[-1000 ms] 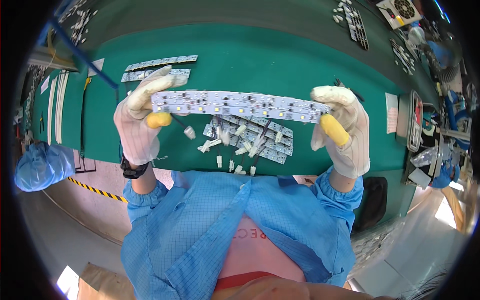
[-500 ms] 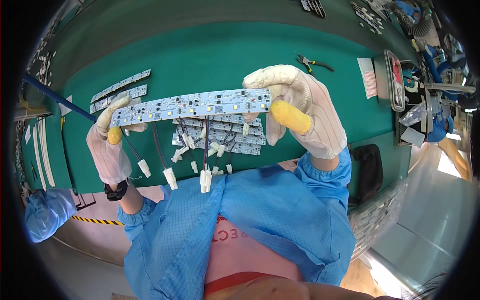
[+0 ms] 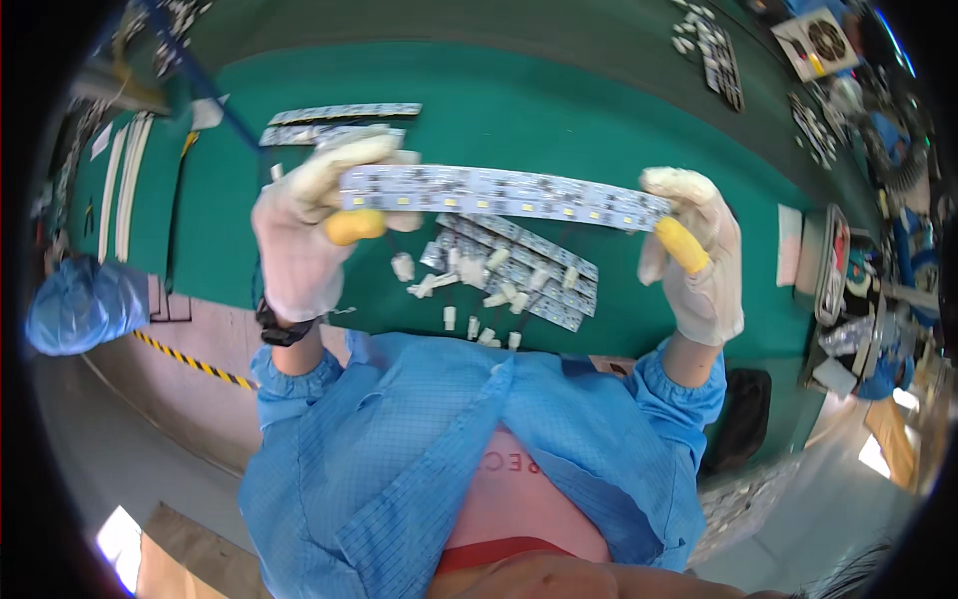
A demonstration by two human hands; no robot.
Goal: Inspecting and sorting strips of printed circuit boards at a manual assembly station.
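Note:
An LED circuit board strip (image 3: 499,193), long and white with a row of small yellow LEDs, is held up level between my hands above the bench. My left hand (image 3: 324,215), gloved in white with a yellow thumb cover, pinches its left end. At the right end my right hand (image 3: 699,245), gloved the same way, grips the strip between thumb and fingers. Beneath it lies a pile of similar strips (image 3: 564,295) with white plug connectors (image 3: 469,268) on short wires. Just beyond my left hand rest more LED strips (image 3: 344,112).
A green mat (image 3: 589,110) covers the bench. White strips (image 3: 128,190) lie at its left, near a blue bar (image 3: 215,85). To the right stand a metal tray (image 3: 830,265) and a sheet of paper (image 3: 789,245). A black item (image 3: 738,419) lies by my right sleeve.
My view has turned, so the bench appears shifted and rotated. The strip now tilts slightly down to the right, and its hanging wires are mostly out of sight. Both hands keep hold.

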